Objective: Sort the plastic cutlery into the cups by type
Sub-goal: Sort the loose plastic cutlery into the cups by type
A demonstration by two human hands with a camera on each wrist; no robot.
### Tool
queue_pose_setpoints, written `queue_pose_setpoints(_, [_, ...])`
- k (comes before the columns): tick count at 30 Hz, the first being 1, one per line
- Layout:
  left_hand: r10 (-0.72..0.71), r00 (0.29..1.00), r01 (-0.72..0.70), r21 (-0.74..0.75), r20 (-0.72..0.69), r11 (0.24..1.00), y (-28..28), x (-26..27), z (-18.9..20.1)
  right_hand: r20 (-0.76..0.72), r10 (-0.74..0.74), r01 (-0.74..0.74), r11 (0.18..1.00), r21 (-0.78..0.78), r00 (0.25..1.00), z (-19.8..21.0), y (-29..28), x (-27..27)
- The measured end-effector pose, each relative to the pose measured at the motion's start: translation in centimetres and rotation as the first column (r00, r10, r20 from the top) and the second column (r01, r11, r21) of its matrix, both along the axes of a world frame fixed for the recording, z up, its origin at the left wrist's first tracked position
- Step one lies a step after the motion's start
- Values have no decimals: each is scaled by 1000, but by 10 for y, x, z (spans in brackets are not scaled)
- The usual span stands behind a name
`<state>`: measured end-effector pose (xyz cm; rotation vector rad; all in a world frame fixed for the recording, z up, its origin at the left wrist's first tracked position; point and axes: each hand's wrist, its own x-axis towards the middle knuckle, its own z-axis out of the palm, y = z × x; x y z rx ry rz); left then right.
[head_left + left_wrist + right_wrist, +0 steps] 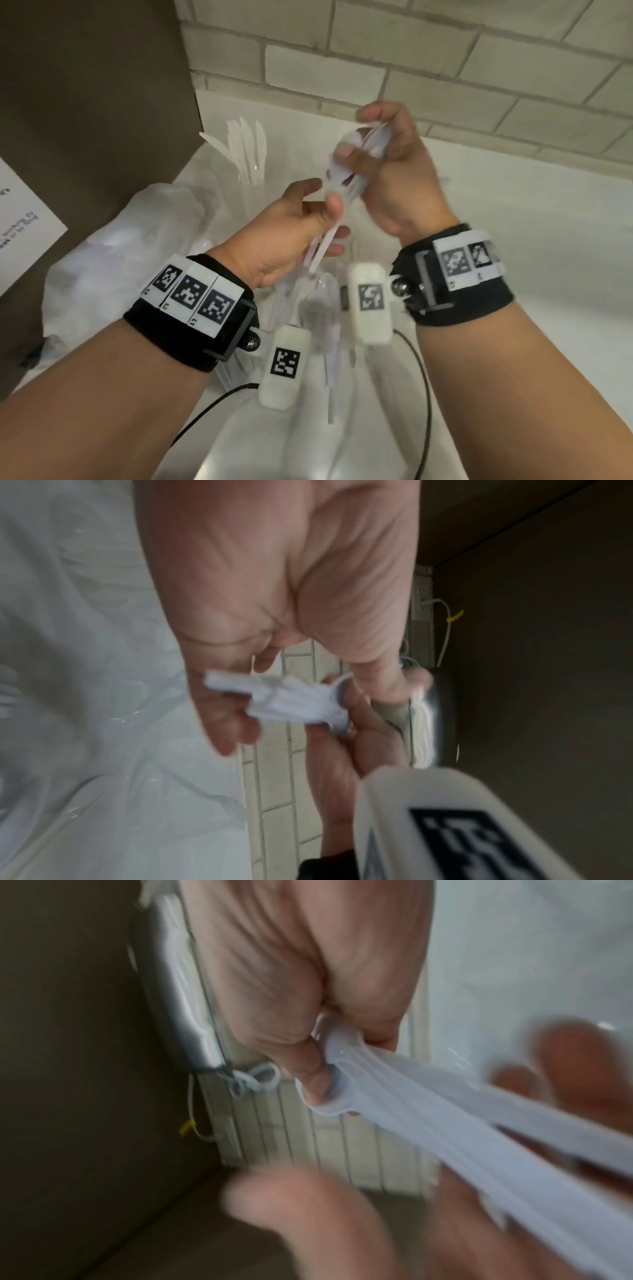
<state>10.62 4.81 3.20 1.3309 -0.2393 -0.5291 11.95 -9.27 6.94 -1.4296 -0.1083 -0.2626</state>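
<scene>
I hold a bundle of white plastic cutlery [342,186] between both hands above the white counter. My right hand [373,154] grips its upper, rounded ends; the right wrist view shows fingers curled round them [329,1069]. My left hand [318,222] holds the handle ends, thumb on top and fingers beneath, and the handles [287,699] lie across those fingers. A clear cup of knives [248,154] stands at the back left. Beneath my wrists are more clear cups with white cutlery [322,308], blurred and partly hidden.
A crumpled clear plastic bag [120,240] lies to the left on the white counter [531,222]. A brown panel [85,102] with a paper sheet [20,219] closes the left side, and a pale brick wall [445,68] runs behind. Black cables [424,394] hang from the wrist cameras.
</scene>
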Motion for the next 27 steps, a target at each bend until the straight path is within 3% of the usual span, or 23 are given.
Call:
queue_pose_setpoints(3, [104, 992, -96, 102, -73, 990, 6, 1, 3, 213, -225, 253, 961, -111, 951, 23, -36, 8])
queue_pose_setpoints(6, [118, 993, -113, 220, -12, 969, 15, 1, -3, 427, -422, 558, 784, -271, 800, 38, -66, 15])
queue_pose_setpoints(9, [77, 989, -119, 375, 125, 919, 23, -3, -10, 573, -460, 702, 636, -320, 678, 33, -76, 28])
queue_pose_setpoints(13, [-131, 948, -104, 672, 290, 733, 34, -1, -20, 467, -494, 676, 596, -432, 734, 0, -81, 45])
queue_pose_setpoints(16, [-355, 900, -21, 837, 254, 546, 38, -6, -22, 298, -529, 596, 589, -546, 795, -21, -86, 52])
queue_pose_setpoints(19, [-473, 865, 40, 915, 170, 401, 37, -15, -24, 132, -551, 473, 543, -694, 824, -32, -94, 59])
queue_pose_setpoints(21, [-512, 850, 63, 941, 124, 333, 35, -21, -24, 134, -551, 457, 505, -732, 824, -31, -95, 58])
queue_pose_setpoints(27, [-640, 766, 125, 965, 53, 229, 22, -43, -24, 328, -492, 537, 379, -754, 807, -8, -77, 24])
